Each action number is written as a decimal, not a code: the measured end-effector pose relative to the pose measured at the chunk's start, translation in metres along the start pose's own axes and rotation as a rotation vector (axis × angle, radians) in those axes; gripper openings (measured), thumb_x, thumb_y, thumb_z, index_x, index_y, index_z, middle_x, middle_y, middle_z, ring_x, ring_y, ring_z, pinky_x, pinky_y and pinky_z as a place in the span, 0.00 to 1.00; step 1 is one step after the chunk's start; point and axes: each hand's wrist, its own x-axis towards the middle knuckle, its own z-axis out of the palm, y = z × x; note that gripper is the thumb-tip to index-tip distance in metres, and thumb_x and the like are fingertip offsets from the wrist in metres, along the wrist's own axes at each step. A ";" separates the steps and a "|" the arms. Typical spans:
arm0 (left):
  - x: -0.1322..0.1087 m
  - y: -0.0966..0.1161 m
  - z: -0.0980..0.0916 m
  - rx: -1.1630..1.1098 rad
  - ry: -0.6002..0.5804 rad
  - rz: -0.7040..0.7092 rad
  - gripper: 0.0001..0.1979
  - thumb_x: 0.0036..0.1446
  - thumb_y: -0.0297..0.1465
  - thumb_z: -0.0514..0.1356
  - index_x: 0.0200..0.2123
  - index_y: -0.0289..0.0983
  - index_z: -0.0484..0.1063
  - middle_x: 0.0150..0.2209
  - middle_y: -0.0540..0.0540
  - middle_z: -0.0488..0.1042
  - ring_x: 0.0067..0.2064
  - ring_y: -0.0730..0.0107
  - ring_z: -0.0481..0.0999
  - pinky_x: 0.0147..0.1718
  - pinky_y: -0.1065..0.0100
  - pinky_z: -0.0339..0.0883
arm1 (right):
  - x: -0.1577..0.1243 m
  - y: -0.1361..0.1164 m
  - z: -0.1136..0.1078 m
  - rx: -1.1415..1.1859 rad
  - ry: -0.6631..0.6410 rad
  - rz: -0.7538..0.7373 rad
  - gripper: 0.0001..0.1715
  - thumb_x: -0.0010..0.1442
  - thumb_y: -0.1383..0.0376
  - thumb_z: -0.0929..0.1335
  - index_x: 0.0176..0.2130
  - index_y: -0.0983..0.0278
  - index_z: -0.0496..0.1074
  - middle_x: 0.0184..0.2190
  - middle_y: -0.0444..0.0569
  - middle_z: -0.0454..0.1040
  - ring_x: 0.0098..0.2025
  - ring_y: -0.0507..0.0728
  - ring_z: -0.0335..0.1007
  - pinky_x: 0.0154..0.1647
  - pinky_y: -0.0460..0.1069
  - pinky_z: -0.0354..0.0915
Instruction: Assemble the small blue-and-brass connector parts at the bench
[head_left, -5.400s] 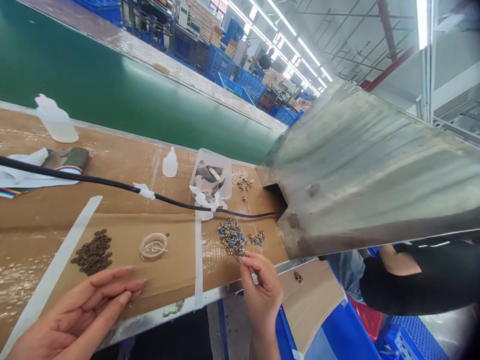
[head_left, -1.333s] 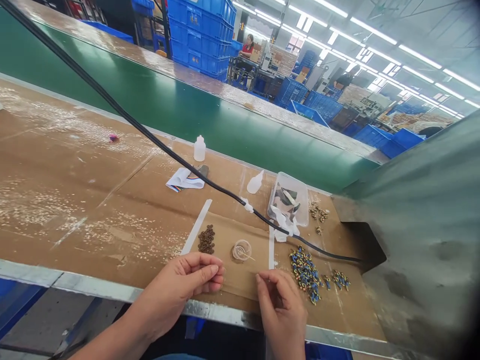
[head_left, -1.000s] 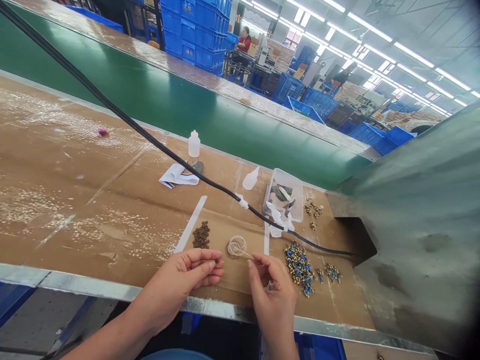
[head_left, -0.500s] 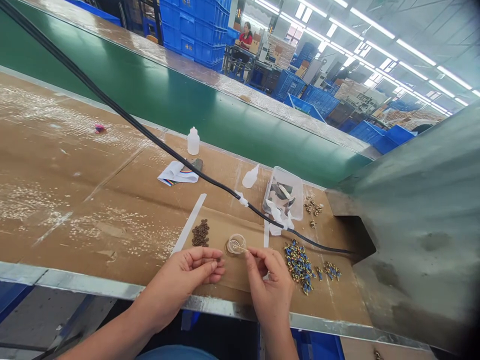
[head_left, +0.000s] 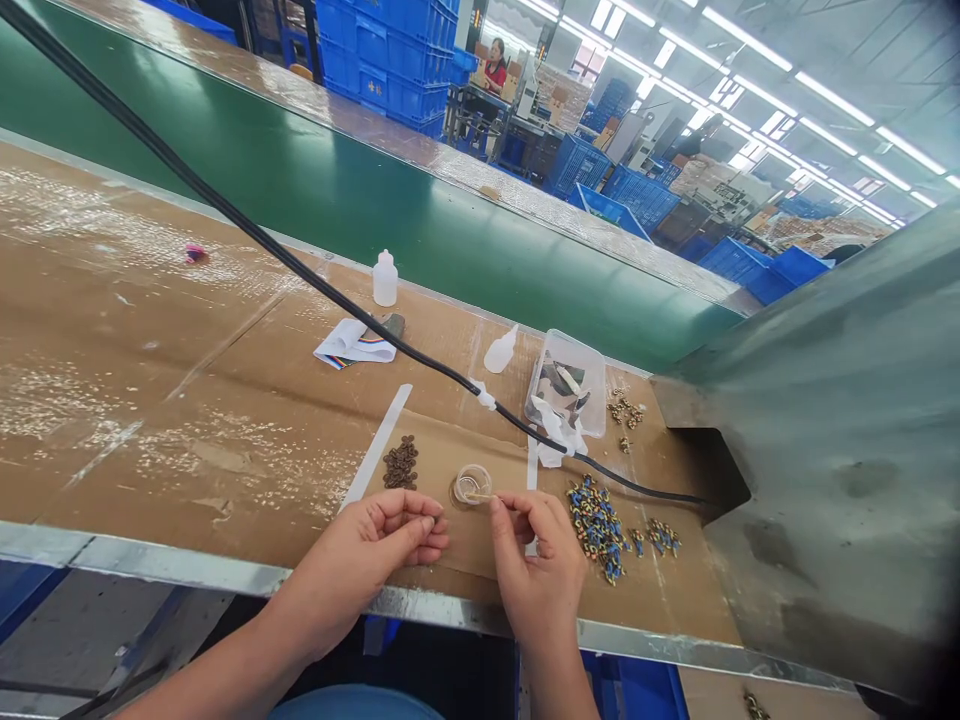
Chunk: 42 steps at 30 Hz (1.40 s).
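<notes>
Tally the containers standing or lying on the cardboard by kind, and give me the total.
Translucent plastic squeeze bottles: 2
Clear rectangular plastic tub: 1
Small round clear dish: 1
Total: 4

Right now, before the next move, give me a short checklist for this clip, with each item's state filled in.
Right hand holding a thin stick: ok, fingertips on it, its tip at the clear dish.
Left hand holding a part: cannot tell, fingers pinched together.
Contents of the clear dish: cannot tell, too small.
Brown rings heaped in one pile just beyond the left hand: ok.
Blue-and-brass parts apart from the right hand: ok.
Black cable off the clear dish: ok.
</notes>
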 end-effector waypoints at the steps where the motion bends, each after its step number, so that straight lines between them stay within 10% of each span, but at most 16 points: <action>1: 0.000 0.000 0.000 0.002 0.000 0.001 0.08 0.48 0.31 0.66 0.33 0.35 0.75 0.30 0.45 0.80 0.34 0.67 0.79 0.39 0.65 0.72 | 0.000 0.000 0.000 -0.003 0.000 -0.005 0.08 0.60 0.64 0.65 0.33 0.63 0.74 0.29 0.46 0.72 0.28 0.51 0.66 0.28 0.45 0.63; 42: 0.002 -0.004 0.002 0.054 0.015 0.008 0.10 0.51 0.28 0.62 0.38 0.32 0.73 0.36 0.42 0.80 0.36 0.65 0.79 0.42 0.62 0.73 | -0.001 0.003 -0.009 0.106 0.103 0.092 0.06 0.60 0.63 0.66 0.34 0.64 0.71 0.31 0.46 0.71 0.31 0.52 0.66 0.32 0.46 0.62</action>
